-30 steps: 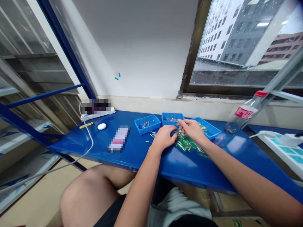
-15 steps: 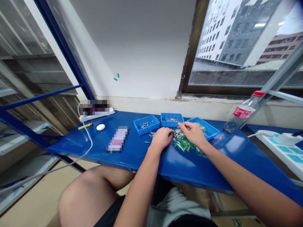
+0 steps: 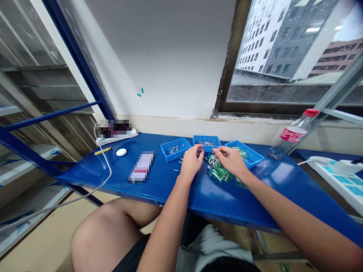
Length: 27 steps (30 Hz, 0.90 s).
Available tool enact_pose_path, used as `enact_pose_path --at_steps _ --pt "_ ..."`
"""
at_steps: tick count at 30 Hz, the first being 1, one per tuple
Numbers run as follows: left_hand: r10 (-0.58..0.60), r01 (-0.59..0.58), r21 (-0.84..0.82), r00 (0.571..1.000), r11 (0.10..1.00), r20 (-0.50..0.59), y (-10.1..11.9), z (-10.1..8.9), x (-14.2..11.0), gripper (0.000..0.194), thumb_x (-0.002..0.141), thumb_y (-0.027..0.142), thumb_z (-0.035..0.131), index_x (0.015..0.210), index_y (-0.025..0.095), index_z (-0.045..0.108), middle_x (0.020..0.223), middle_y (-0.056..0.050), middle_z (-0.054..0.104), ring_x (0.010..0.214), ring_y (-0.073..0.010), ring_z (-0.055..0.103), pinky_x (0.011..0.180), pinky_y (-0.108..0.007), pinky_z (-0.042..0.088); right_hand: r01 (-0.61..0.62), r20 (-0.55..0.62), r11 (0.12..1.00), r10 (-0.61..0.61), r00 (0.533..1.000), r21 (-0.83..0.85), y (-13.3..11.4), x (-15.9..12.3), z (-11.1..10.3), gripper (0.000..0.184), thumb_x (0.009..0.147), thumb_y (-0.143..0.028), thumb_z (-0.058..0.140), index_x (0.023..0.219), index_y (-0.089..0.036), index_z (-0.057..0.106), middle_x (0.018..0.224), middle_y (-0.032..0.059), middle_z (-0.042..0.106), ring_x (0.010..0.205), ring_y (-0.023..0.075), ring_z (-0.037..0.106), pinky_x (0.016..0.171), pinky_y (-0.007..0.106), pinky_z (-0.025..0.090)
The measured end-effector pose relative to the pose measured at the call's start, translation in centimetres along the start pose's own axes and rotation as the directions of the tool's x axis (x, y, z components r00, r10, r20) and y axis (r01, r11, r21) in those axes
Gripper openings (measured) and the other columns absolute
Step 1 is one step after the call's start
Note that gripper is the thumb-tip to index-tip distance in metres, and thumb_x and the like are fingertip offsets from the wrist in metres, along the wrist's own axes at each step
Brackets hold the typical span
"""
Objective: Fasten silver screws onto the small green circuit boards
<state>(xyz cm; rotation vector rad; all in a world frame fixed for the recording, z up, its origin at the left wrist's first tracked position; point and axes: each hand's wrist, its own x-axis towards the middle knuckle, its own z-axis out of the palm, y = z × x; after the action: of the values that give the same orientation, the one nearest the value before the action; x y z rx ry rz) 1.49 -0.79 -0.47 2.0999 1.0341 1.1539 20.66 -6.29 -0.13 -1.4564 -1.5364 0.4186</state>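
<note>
Green packet pile (image 3: 220, 173): long axis slants far-left to near-right, packets at mixed angles, too jumbled to count. Small metal parts (image 3: 210, 162) sit at its far-left end. Left hand (image 3: 193, 160), left of pile: fingers curled toward thumb, can't tell if it's gripping anything. Right hand (image 3: 231, 160), over pile's far-right side: fingertips bunched, contents can't tell. One separate pin (image 3: 177, 170), well left of pile, axis roughly left-right. Three blue trays beyond pile: left tray (image 3: 176, 155), middle tray (image 3: 207, 137), right tray (image 3: 256, 161). One bottle (image 3: 293, 134) farther right. Glossy blue table (image 3: 218, 204) under pile; pale wall (image 3: 176, 56) and window (image 3: 283, 49) behind.
</note>
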Motion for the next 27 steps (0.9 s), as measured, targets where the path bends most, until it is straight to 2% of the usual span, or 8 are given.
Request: enact_pose_path --at_steps 3,7,12,15,22,25,27 --pt "-0.057 0.050 -0.187 0.998 0.981 -0.030 0.2 0.1 0.2 0.036 0.094 0.012 0.058 0.129 0.017 0.062 0.111 -0.010 0.077 0.088 -0.0185 0.077 0.079 -0.030 0.062 0.005 0.006 0.999 -0.005 1.000 0.042 0.0 -0.1 0.2 0.039 0.093 -0.060 0.062 0.093 -0.024 0.075 0.083 0.0070 0.077 0.070 0.0246 0.070 0.066 0.037 0.056" --pt "-0.049 0.039 -0.263 0.998 0.964 -0.031 0.4 0.2 0.3 0.029 0.089 0.011 0.068 0.117 0.016 0.068 0.107 -0.010 0.079 0.095 -0.0200 0.077 0.090 -0.034 0.062 -0.005 0.014 0.991 0.003 1.000 0.135 -0.3 -0.1 0.3 0.036 0.091 -0.057 0.066 0.100 -0.023 0.073 0.087 0.0076 0.077 0.077 0.0252 0.072 0.066 0.036 0.058" --pt "0.038 -0.031 -0.270 0.999 0.962 0.022 0.3 0.4 0.3 0.035 0.084 0.008 0.071 0.118 0.017 0.070 0.115 -0.011 0.078 0.099 -0.0211 0.076 0.093 -0.036 0.064 -0.101 0.101 0.955 0.075 0.992 0.278 -0.8 -0.1 0.4 0.036 0.084 -0.055 0.075 0.098 -0.022 0.069 0.086 0.0070 0.075 0.068 0.0210 0.069 0.052 0.031 0.054" --pt "0.094 -0.078 -0.281 0.995 0.957 0.043 0.1 0.7 0.2 0.037 0.084 0.005 0.068 0.119 0.017 0.070 0.122 -0.011 0.075 0.104 -0.0210 0.076 0.096 -0.038 0.063 -0.121 0.129 0.932 0.081 0.988 0.342 -1.0 -0.2 0.5 0.038 0.079 -0.053 0.079 0.094 -0.020 0.066 0.084 0.0058 0.073 0.064 0.0180 0.067 0.056 0.031 0.057" --pt "0.113 -0.066 -0.384 0.988 0.921 0.103 -0.2 1.1 0.2 0.039 0.085 0.005 0.063 0.121 0.018 0.069 0.128 -0.012 0.073 0.108 -0.0223 0.076 0.099 -0.039 0.063 -0.104 0.109 0.916 0.066 0.992 0.387 -0.1 0.1 0.9 0.038 0.077 -0.049 0.082 0.093 -0.020 0.062 0.083 0.0051 0.072 0.070 0.0178 0.068 0.066 0.032 0.059" --pt "0.129 -0.095 -0.331 0.988 0.939 0.084 0.4 0.9 0.1 0.040 0.086 0.006 0.061 0.125 0.017 0.068 0.129 -0.013 0.072 0.112 -0.0219 0.074 0.098 -0.037 0.063 -0.070 0.058 0.929 0.052 0.997 0.363 0.2 0.3 1.0 0.037 0.079 -0.044 0.080 0.101 -0.020 0.064 0.087 0.0045 0.070 0.073 0.0174 0.067 0.068 0.031 0.059" --pt "0.117 -0.101 -0.241 0.992 0.965 0.053 0.9 0.6 0.0 0.034 0.090 0.013 0.061 0.123 0.017 0.070 0.127 -0.013 0.074 0.112 -0.0223 0.073 0.097 -0.035 0.062 -0.056 0.046 0.948 0.043 0.998 0.314 0.3 0.3 0.9 0.035 0.083 -0.044 0.075 0.107 -0.020 0.067 0.090 0.0055 0.071 0.076 0.0181 0.067 0.070 0.032 0.059"
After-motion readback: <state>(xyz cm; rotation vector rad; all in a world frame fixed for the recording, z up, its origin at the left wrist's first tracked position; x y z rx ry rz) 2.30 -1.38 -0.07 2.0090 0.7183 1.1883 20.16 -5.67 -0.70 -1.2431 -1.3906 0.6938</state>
